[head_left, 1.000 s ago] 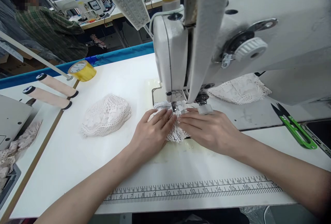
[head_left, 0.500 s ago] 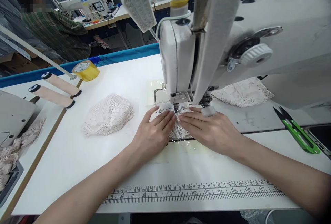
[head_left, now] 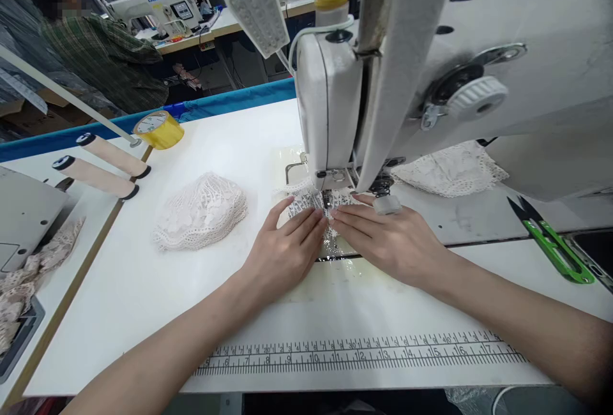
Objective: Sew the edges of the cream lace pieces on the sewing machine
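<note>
A piece of white lace (head_left: 302, 200) lies beneath the presser foot (head_left: 327, 200) of the white sewing machine (head_left: 330, 102). My left hand (head_left: 283, 244) rests flat on the lace's left side, fingers stretched toward the foot and thumb apart. From the right, my right hand (head_left: 390, 236) presses the lace with extended fingers, its fingertips close to those of the left. Both hands are open and cover part of the lace. To the left sits a bundle of white lace (head_left: 201, 212); more white lace (head_left: 450, 169) lies behind the machine's needle end on the right.
Green thread snips (head_left: 555, 246) lie at the right. Yellow tape (head_left: 160, 129) and two thread cones (head_left: 98, 177) stand at the left. A printed ruler (head_left: 359, 354) runs along the table's front edge. Beyond the blue cloth edge (head_left: 239, 97), a person (head_left: 103, 60) sits near another sewing machine (head_left: 156, 9).
The lace has slid away from me under the presser foot, so less of it shows in front of my fingers. Both hands stay nearly in place.
</note>
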`<state>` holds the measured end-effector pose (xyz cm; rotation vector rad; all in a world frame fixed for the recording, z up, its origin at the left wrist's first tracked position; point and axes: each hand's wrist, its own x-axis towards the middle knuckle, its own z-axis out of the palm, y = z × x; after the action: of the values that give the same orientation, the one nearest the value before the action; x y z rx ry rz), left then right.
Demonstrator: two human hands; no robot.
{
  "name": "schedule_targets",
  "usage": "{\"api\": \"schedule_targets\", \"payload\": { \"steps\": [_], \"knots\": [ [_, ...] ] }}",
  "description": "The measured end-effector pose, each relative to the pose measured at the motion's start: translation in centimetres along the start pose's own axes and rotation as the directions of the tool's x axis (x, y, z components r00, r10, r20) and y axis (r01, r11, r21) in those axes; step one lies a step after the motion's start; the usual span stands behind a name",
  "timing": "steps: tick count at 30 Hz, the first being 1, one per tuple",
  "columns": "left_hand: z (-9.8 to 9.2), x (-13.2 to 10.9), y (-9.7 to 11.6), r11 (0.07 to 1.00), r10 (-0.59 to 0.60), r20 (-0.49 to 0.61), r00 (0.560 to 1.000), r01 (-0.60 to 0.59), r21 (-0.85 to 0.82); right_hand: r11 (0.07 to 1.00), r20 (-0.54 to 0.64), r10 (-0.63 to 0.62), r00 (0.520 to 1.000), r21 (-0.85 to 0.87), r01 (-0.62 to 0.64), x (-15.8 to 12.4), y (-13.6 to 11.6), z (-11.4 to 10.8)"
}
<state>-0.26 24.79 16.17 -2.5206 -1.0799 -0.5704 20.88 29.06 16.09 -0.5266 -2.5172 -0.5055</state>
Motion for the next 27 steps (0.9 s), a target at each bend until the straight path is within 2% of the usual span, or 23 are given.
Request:
{"api": "schedule_targets", "payload": {
  "steps": [5, 12, 27],
  "knots": [
    [-0.1, 0.0, 0.1, 0.999, -0.038, 0.001, 0.999, 0.038, 0.015, 0.999, 0.007, 0.040, 0.999, -0.036, -0.040, 0.0, -0.2, -0.1],
    [-0.8, -0.4, 1.0, 0.998, -0.053, 0.018, 0.998, 0.053, 0.027, 0.995, -0.016, 0.103, 0.995, 0.005, -0.103, -0.1, -0.7, -0.4],
    [0.1, 0.0, -0.3, 0.992, -0.124, 0.040, 0.991, 0.125, -0.015, 0.981, 0.058, 0.192, 0.980, 0.004, -0.193, 0.4, -0.5, 0.3]
  ]
}}
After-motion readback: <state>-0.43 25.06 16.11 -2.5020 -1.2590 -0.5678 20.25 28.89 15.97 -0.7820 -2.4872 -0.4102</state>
